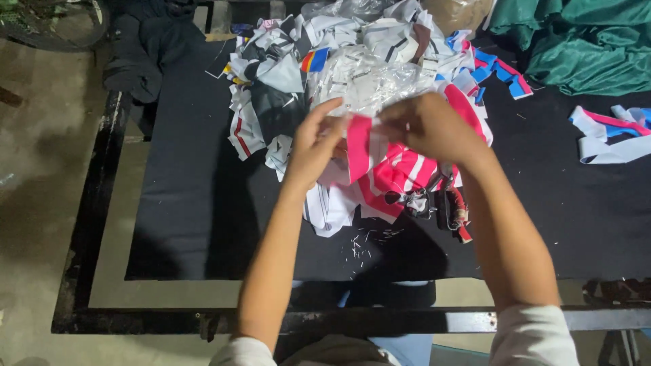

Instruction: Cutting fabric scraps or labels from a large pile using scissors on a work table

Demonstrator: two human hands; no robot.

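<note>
Sleeves at the bottom edge lead up to both hands: left hand (313, 139) and right hand (426, 125) pinch a pink-and-white fabric strip (359, 146) mid-frame, fingers closed on it. Pulled unevenly, it could drag the loose scrap pile (325, 61) beyond off the black worktop (183, 203)

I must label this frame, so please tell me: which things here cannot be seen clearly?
Head view only:
- Left hand and right hand: the grip on the pink strip is blurred; fingertips hide any small tool.
- Scrap pile: the top is cut by the frame edge.
- Green cloth: cut by the top-right edge.
- White bits on the black mat: too small.
</note>
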